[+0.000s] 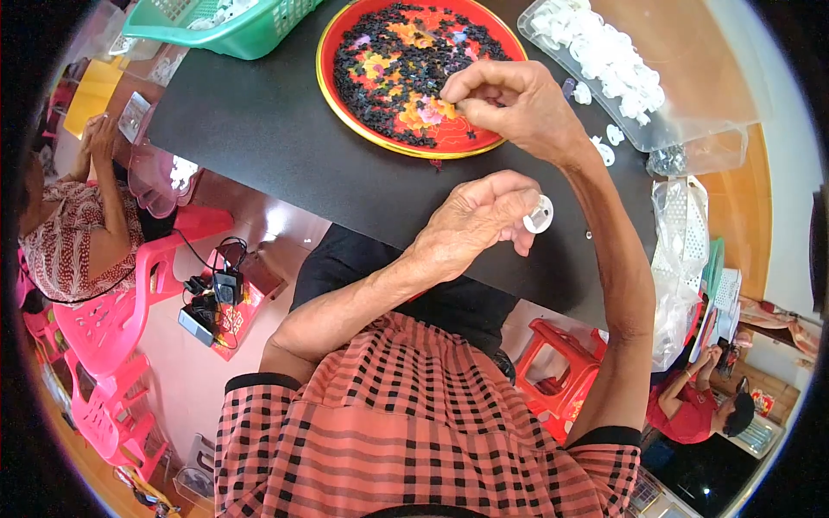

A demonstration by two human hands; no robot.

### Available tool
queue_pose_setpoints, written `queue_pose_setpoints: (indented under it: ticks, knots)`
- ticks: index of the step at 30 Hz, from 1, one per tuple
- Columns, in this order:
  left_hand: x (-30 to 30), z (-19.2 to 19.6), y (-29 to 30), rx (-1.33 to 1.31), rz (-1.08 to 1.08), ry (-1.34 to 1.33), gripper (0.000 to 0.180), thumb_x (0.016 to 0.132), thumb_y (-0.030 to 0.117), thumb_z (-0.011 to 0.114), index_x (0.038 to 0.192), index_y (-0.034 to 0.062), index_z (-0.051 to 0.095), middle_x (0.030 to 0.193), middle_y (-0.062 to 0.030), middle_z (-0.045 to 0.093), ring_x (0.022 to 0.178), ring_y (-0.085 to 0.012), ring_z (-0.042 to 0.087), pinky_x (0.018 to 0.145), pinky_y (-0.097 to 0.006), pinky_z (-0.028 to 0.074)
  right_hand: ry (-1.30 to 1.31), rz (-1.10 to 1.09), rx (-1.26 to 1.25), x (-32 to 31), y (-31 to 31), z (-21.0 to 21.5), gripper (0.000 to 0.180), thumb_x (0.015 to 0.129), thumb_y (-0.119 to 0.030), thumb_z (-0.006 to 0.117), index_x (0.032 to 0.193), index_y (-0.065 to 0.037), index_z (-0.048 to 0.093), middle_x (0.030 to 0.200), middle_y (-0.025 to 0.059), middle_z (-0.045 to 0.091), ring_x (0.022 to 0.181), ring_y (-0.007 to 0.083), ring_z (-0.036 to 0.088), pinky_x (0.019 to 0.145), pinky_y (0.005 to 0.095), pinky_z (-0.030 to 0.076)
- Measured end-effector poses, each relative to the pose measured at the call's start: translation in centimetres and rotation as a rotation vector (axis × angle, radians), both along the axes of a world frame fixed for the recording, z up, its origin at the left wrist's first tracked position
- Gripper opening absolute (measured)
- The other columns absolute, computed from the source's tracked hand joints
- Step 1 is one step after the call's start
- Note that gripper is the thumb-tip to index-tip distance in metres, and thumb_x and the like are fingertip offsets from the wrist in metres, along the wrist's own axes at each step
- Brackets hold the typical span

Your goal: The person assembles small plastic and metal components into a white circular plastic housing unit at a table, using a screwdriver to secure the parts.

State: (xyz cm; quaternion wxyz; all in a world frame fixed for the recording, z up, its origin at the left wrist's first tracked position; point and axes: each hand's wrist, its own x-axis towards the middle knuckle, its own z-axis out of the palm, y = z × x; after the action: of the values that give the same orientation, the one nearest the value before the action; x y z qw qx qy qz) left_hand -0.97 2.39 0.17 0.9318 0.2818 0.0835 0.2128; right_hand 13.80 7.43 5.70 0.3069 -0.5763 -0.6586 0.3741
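"So, where is the white piece now?"

"The small round white piece point(541, 214) is at the left hand point(477, 216), in front of the torso and over the near part of the dark table point(246, 116). Thumb and fingers pinch it, and they cover its inner side, so only the outer part shows."

"And the right hand point(528, 105)?"

"Over the red round tray point(471, 142), thumb and index fingertip brought close together. I cannot tell whether they grip anything; a speck between them would be too small to make out."

"What lies in the tray?"

"Many little black pieces point(371, 112), scattered over a flower pattern. They crowd together, so single shapes blur, and the hand hides some by the right rim. The tray's far edge is cut off at the top."

"Anything else half seen?"

"The green basket point(246, 36) is cut off by the top edge too, with white things inside that I cannot make out. To the right, a clear bin holds a heap of white parts point(596, 56), those underneath hidden. A few loose white parts point(602, 151) lie beside it, near the right wrist."
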Motion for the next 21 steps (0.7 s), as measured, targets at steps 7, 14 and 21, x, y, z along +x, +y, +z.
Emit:
queue_pose_setpoints:
  ticks: [7,14,21]
  knots:
    - [0.0,0.1,-0.1,-0.020,0.017,0.007,0.028,0.094,0.023,0.052,0.109,-0.0010,0.054,0.090,-0.0083,0.060,0.073,-0.0149,0.058,0.066,-0.029,0.051,0.293,-0.024,0.012,0.7,-0.7,0.3,0.011,0.080,0.002,0.058,0.089,0.001,0.064,0.089,0.0040,0.063,0.077,0.0086,0.058,0.075,0.0218,0.048]
    - [0.0,0.2,-0.2,0.002,0.036,0.020,0.030,0.094,0.024,0.051,0.110,-0.0013,0.053,0.091,-0.0109,0.060,0.072,-0.0153,0.057,0.067,-0.030,0.050,0.463,-0.139,-0.074,1.4,-2.5,0.9,0.017,0.081,-0.003,0.060,0.096,0.002,0.066,0.095,0.0079,0.066,0.083,0.0117,0.062,0.079,0.0238,0.050]
    - [0.2,0.2,0.0,0.030,0.056,0.028,0.030,0.093,0.024,0.052,0.112,0.0003,0.051,0.094,-0.0175,0.061,0.071,-0.0185,0.058,0.067,-0.031,0.050,0.593,-0.164,-0.029,2.5,-4.6,0.2,0.018,0.081,-0.005,0.063,0.098,0.002,0.067,0.094,0.0095,0.067,0.085,0.0129,0.063,0.081,0.0254,0.051]
